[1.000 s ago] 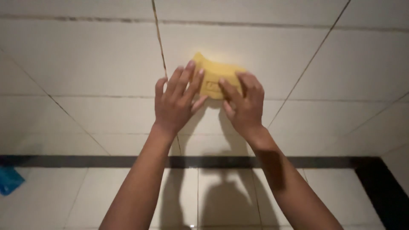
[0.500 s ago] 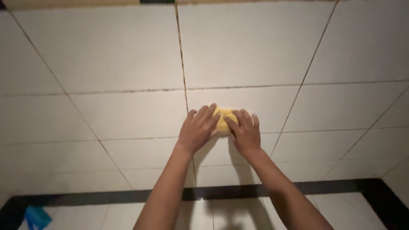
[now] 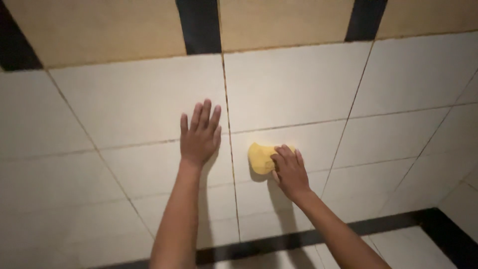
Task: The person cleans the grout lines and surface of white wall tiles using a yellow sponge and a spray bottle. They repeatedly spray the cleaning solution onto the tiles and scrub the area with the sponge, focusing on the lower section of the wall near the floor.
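Just below both hands, a black tile band (image 3: 279, 241) runs across the wall, with pale floor tile showing under it at the lower right. Above the band, the right hand (image 3: 289, 172) presses a yellow cloth (image 3: 261, 158) against the white wall tiles (image 3: 124, 99); its fingers are bent and spread over the cloth's right part, holding it flat to the wall rather than wrapping around it. The cloth is a small, rounded, crumpled wad with no print or label to be seen; its long axis seems to run roughly up and down the wall, leaning a little, and its free edge bulges out to the left of the right hand's fingertips, just right of a vertical grout line (image 3: 230, 164). On the other side of that grout line, well apart from the cloth, the left hand (image 3: 200, 135) lies flat on the tile, open, fingers straight, slightly spread and pointing up the wall, holding nothing. Farther up, beyond both hands' fingertips, the white tiles end at a row of tan tiles (image 3: 99, 27), broken by upright black tile strips (image 3: 199, 25), one above the left hand and another up and to the right of the right hand.
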